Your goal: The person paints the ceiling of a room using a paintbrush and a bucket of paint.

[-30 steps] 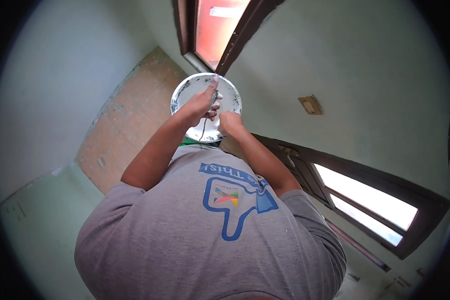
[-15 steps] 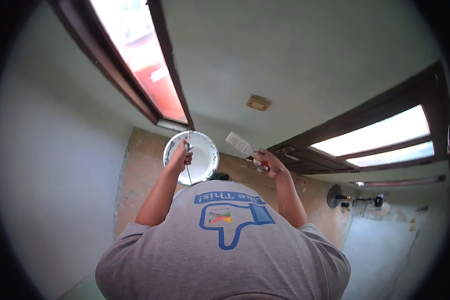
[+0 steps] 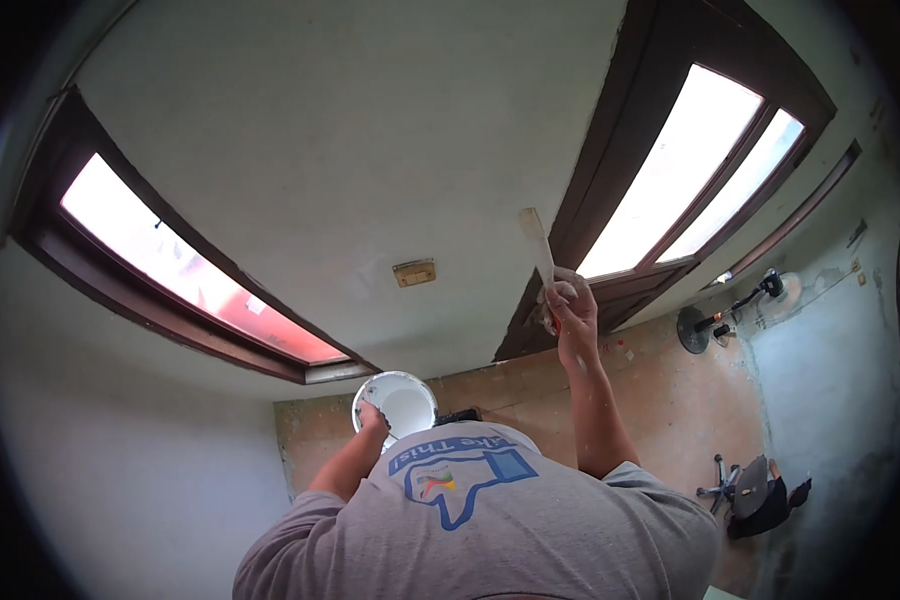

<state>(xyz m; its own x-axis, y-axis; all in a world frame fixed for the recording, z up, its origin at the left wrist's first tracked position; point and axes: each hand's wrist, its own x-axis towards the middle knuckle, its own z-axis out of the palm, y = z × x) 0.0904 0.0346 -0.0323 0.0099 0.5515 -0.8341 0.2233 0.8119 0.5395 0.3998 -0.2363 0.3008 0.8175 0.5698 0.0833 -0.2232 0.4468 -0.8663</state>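
Observation:
My left hand (image 3: 372, 418) is closed around the thin wire handle of a white bucket (image 3: 410, 402), holding it in front of my shirt at the left. White coats the bucket's inside, and its rim is smeared. Raised higher at the right, my right hand (image 3: 568, 300) grips a paintbrush (image 3: 536, 240) with pale bristles pointing up. A bit of red shows at its handle; the fingers are spotted with white. In this view the brush overlaps the pale wall (image 3: 370, 130), beside the edge of the dark wooden door frame (image 3: 595, 160).
A yellowed switch plate (image 3: 414, 273) sits on the wall. To the left is a dark-framed window (image 3: 200, 280). A standing fan (image 3: 694, 330) is at the right, with an office chair (image 3: 750, 495) below it on the worn brown floor (image 3: 660, 400).
My view has swung to the right and closer to the door. The right hand has lifted the paintbrush and turned its bristles upward. The bucket stays in my left hand, now lower in view.

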